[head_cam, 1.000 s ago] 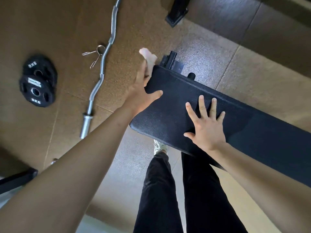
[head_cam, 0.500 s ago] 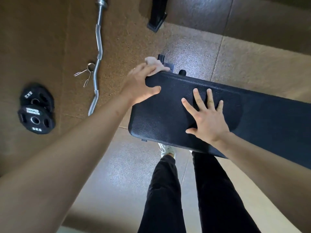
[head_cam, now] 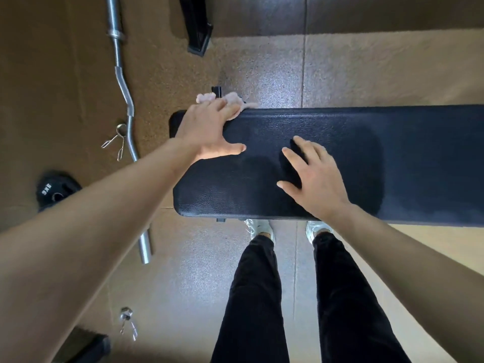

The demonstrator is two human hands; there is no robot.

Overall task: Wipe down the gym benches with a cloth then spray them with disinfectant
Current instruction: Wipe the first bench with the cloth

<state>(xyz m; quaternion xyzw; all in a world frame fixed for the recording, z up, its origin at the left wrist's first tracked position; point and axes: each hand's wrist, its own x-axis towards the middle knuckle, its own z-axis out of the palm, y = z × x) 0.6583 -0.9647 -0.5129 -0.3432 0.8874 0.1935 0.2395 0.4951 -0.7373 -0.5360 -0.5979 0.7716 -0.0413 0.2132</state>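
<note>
Most of the cloth (head_cam: 234,98) is covered by the fingers of the left hand (head_cam: 209,129), only its fluffy edges being seen past the far rim of the bench (head_cam: 340,127), which is cut off at the right edge. The weight plate (head_cam: 52,189) and a stretch of the bar (head_cam: 123,82) are partly hidden behind the left forearm (head_cam: 104,205)

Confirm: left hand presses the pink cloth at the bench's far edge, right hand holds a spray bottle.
Wrong on the right hand: in the head view it holds nothing, fingers spread over the bench. The left hand does press the pink cloth at the far edge.
</note>
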